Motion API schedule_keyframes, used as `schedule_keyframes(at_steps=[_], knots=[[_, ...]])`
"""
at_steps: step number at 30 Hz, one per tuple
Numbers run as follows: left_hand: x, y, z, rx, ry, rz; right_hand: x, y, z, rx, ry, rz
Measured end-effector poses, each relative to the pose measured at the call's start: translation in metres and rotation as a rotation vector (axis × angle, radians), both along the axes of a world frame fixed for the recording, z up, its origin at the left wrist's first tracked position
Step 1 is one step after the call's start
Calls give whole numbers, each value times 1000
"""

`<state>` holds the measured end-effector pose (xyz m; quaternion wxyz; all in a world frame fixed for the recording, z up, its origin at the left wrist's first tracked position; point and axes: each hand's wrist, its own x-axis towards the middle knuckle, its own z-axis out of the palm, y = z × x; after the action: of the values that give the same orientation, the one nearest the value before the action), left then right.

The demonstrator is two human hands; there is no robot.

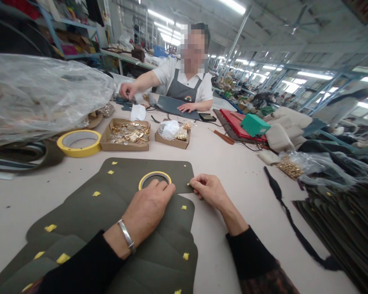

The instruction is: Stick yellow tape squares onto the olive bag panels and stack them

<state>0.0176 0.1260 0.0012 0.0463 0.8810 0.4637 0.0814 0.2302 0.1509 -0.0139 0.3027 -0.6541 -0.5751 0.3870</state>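
Observation:
My left hand (150,204), with a silver bracelet at the wrist, is closed over the near side of a narrow roll of yellow tape (143,178). The roll rests on the topmost of several overlapping dark olive panels (110,212). Small yellow tape pieces (96,194) are stuck along the panels' edges. By the top panel's right edge, my right hand (209,190) pinches a small gold-coloured metal piece (188,184) between thumb and forefinger. Its exact kind is too small to tell. A small shiny fitting (185,165) shows near the panel's upper right corner.
A wide yellow tape roll (79,143) lies beside a cardboard box of gold metal parts (125,149). Another small box (172,143) holds bagged parts. Across the table (233,171) a person (187,87) works on a dark panel. Stacked olive panels (340,228) lie at right.

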Motion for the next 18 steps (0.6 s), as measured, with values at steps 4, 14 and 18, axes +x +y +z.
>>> schedule_keyframes(at_steps=[4, 14, 18], knots=[[5, -1, 5, -38, 39, 16, -5, 1, 2, 82, -209, 49], [4, -2, 3, -47, 27, 12, -12, 5, 2, 190, -496, 166], [2, -2, 1, -51, 27, 7, -5, 5, 3, 196, -561, 133]])
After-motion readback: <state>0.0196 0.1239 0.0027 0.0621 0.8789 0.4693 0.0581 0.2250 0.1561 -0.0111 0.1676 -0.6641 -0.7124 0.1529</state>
